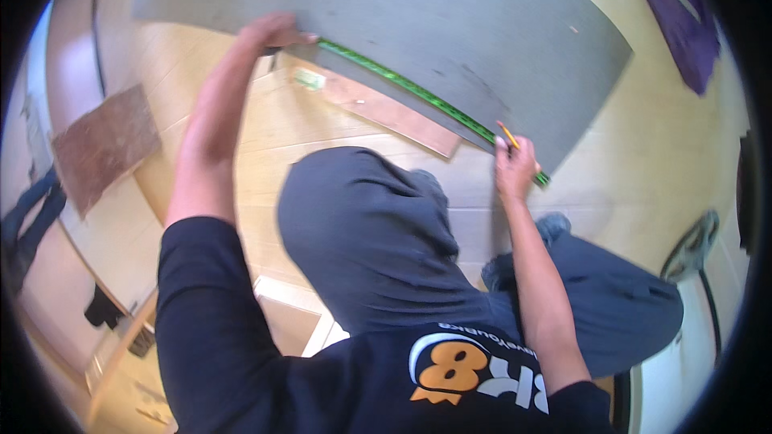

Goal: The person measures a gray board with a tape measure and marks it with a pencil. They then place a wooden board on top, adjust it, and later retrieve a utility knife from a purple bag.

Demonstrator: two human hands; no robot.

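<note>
"Black shirt [338,390] nearest; the green measuring strip [410,87]?"

"On the grey panel [386,0], from left hand [276,30], whose grip I can't tell, to just past right hand [517,169], fingers closed round an orange pencil [508,135]."

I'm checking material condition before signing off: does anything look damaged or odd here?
Yes: dark streaks mark the grey board beside the green measuring tape, standing out against its plainer surface. I can't tell whether they're scratches or stains.
</note>
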